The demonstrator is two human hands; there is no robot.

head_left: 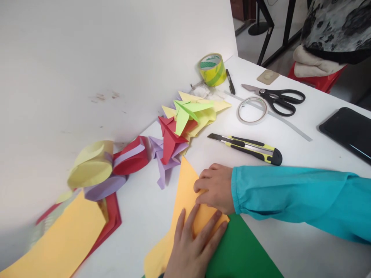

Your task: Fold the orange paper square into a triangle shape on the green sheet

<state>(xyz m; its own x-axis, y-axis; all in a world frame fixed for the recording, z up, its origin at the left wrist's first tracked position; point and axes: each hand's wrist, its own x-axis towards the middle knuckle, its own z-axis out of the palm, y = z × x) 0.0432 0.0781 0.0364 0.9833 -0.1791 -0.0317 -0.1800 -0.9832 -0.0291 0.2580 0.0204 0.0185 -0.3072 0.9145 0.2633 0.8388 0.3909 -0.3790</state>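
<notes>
A sheet of orange paper [185, 181], folded to a sharp point at its far end, lies on the white table, partly over a green sheet [243, 251]. My left hand [197, 241] rests flat on the orange paper with its fingers spread. Just beyond those fingertips, my right hand [216, 187], in a teal sleeve, is closed with curled fingers against the same paper. Its fingertips press on the paper near the fold, and the palm side is hidden.
Folded paper planes [171, 141] pile up by the wall. Paper rings [131, 156] and orange strips [66, 231] lie left. A box cutter [246, 148] with its blade out, scissors [281, 98], tape rolls [213, 69], a pen [230, 82] and a phone [348, 133] lie beyond my right arm.
</notes>
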